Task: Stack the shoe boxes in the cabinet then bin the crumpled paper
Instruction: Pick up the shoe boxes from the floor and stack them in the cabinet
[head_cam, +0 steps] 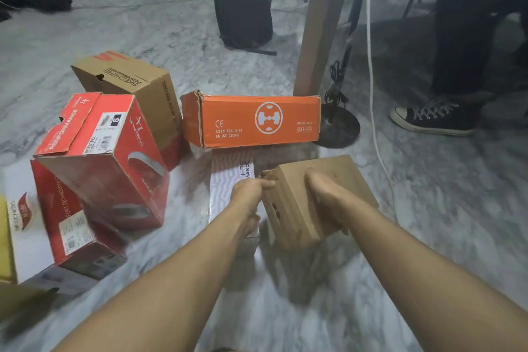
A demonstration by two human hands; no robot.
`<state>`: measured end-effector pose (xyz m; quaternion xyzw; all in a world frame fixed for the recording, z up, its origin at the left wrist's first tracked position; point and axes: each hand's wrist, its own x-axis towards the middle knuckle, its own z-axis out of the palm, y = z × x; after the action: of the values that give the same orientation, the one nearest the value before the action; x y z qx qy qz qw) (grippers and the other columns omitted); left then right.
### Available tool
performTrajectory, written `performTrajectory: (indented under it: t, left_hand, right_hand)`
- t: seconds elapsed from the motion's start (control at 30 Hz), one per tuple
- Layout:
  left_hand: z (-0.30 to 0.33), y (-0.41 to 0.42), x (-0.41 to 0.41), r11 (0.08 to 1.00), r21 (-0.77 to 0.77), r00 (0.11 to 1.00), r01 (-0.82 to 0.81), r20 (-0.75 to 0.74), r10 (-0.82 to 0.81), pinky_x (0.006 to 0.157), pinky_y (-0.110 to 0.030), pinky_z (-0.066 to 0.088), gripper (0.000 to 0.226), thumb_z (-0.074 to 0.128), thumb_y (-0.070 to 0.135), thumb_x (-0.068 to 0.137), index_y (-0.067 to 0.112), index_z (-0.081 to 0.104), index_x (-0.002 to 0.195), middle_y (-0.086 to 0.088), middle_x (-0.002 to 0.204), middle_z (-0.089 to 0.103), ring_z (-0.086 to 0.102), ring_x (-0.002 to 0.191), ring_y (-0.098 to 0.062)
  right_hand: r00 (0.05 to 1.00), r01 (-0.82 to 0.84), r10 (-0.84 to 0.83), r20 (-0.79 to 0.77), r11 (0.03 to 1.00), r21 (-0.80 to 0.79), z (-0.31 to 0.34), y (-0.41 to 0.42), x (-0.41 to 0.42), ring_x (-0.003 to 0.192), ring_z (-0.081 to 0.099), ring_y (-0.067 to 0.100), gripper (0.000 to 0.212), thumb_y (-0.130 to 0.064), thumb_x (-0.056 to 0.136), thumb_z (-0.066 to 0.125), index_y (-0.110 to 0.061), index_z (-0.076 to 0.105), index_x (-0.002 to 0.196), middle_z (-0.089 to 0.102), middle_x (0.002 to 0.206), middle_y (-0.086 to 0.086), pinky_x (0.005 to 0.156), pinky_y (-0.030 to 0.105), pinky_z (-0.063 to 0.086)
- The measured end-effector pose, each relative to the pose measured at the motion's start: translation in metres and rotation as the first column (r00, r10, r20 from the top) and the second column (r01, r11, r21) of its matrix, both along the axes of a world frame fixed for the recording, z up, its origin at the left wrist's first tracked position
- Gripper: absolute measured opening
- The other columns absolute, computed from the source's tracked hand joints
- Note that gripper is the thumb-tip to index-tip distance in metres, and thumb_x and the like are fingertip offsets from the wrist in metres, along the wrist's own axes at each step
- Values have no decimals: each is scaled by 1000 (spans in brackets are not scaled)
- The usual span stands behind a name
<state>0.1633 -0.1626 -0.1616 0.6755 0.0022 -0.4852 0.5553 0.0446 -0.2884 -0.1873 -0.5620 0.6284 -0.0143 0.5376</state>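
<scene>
Brown cardboard fills my hands: I hold the plain brown box (311,203) tipped up off the marble floor (428,237). My right hand (325,194) wraps over its top edge, and my left hand (251,194) pinches its left end. The picture is a bit blurry there, so I think a flap is what I pinch, but I can't be sure.

More shoe boxes wait on the floor: the orange box (251,121) just behind, the red box (108,160) leaning on the left, and a white patterned box (231,180) under my left hand. I see no cabinet and no crumpled paper here.

To do this well, I should keep the lid shut, hold the box flat, and grip both ends before I carry it.
</scene>
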Motion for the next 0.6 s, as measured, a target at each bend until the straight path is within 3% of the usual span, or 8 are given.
performTrajectory:
  t: [0.07,0.17,0.23,0.3,0.37,0.43,0.5,0.6]
  left_hand:
    - [1,2,-4,999,-50,1000,-17,-14,16,89,-47,44,24,67,9,79,16,65,102,3,102,66,57,113,-21]
    - [1,7,-10,988,-132,995,-74,-79,64,91,-47,46,21,63,9,83,18,65,103,5,95,69,61,107,-16]
    - [3,9,-19,980,-180,990,-79,-127,57,88,-44,48,14,59,11,89,17,68,96,5,90,70,64,98,-14]
    - [1,11,-32,981,-188,993,-46,-111,25,80,-37,52,16,54,7,93,11,69,96,-1,88,70,65,88,-14]
    - [-11,14,-45,985,-173,996,0,-83,-14,76,-28,54,13,57,-1,91,1,66,99,-9,92,67,64,80,-16]
    - [-19,20,-57,991,-91,990,99,-88,-107,85,-29,51,20,66,3,87,0,63,107,-10,105,61,61,97,-19]
    - [-28,30,-65,953,60,951,296,-106,-289,104,-38,35,45,74,28,83,6,59,119,-1,118,49,45,123,-22]
    - [-44,44,-73,891,59,882,450,-182,-434,101,-38,29,46,75,38,79,16,54,114,-1,129,47,42,117,-20]
  right_hand:
    - [989,95,-99,110,995,42,16,8,-7,127,47,36,124,-99,49,37,-28,28,150,43,146,10,104,55,38]
    - [966,171,-190,173,978,120,48,20,-18,141,31,36,120,-94,59,44,-22,25,153,21,160,10,110,57,31]
    - [956,211,-241,165,960,182,57,23,-35,123,49,44,105,-81,53,65,-24,47,139,44,144,11,86,72,43]
    - [942,248,-283,183,950,189,54,27,-52,101,61,43,63,-52,62,66,-20,64,116,64,117,15,70,78,43]
    - [915,299,-333,228,939,172,45,36,-69,92,64,38,32,-32,75,60,-15,67,102,69,97,14,72,73,47]
    - [883,345,-373,286,927,145,36,49,-87,75,63,32,13,-19,85,53,-12,63,87,65,78,12,68,59,54]
    - [845,385,-422,329,906,174,21,60,-103,61,58,28,17,-14,88,46,-14,62,83,60,69,9,63,42,53]
    - [799,428,-477,367,879,211,-3,69,-121,64,57,25,22,-10,92,44,-12,64,83,65,63,2,65,38,48]
